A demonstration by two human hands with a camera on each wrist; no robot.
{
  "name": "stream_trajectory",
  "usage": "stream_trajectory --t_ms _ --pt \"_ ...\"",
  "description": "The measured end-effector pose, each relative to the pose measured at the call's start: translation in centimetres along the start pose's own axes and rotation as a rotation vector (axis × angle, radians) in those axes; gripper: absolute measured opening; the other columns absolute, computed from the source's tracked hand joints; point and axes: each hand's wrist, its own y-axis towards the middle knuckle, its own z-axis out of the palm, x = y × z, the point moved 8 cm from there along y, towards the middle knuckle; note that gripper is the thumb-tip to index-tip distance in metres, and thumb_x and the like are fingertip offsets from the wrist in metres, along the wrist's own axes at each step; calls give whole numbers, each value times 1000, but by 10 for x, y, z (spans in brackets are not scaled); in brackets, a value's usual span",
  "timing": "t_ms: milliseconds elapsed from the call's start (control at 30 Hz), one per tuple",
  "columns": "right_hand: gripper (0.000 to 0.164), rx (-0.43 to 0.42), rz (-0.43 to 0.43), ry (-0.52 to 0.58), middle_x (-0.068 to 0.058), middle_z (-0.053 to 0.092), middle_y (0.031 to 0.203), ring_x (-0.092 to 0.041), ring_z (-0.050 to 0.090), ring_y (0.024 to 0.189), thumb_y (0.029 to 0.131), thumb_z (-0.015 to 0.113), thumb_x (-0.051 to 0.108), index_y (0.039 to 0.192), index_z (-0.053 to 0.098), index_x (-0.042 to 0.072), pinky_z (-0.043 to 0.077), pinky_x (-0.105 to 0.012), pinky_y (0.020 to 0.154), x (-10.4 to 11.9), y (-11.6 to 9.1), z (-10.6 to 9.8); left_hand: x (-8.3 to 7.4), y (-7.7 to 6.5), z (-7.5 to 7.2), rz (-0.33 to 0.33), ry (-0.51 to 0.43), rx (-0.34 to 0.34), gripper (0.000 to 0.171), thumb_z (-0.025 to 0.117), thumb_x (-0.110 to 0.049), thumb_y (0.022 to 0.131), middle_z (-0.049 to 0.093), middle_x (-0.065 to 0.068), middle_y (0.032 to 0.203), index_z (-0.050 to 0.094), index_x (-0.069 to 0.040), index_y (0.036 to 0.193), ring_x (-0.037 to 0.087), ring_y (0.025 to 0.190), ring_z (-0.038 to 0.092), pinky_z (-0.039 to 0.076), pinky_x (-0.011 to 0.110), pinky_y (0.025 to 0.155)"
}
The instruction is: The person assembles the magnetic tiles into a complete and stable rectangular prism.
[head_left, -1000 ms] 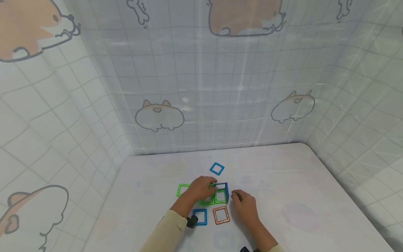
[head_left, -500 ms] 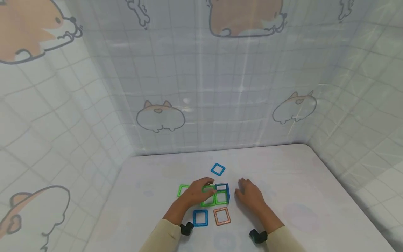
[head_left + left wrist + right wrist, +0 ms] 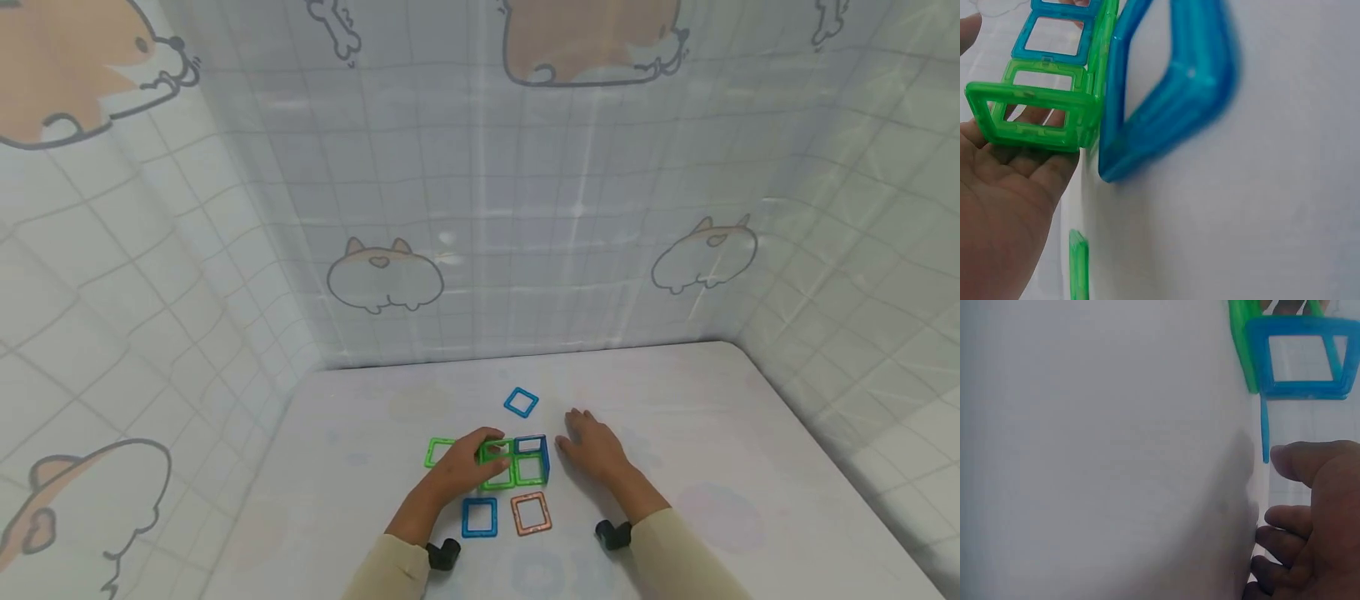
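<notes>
Resting my left fingers [image 3: 486, 434], unclamped, against the green-and-blue translucent plastic square-frame structure [image 3: 514, 468], right fingers [image 3: 580, 426] apart, I could collapse it by nudging carelessly.

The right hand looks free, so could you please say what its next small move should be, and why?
Perhaps reach the right hand toward the far blue tile: that hand holds nothing, the tile lies loose nearby, and the left hand is at the structure.

Cream sleeves [image 3: 686, 554], black wrist cameras [image 3: 613, 535]
</notes>
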Motion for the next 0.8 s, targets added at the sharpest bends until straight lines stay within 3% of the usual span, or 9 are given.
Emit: stream_trajectory --t_ms 300,800 --pt "61 6 -25 29 -16 47 151 -37 35 145 93 69 34 144 51 5 33 -55 116 6 13 3 14 -4 -1 -13 -59 -8 57 69 -52 88 50 4 148 54 -29 138 31 141 41 36 60 113" --pt "68 78 -43 52 -15 45 153 -37 33 145 93 69 40 148 46 7 32 -54 118 21 42 8 20 -6 5 60 -78 71 69 74 -46 86 59 -7 140 45 -28 146 28 145 37 31 60 116"
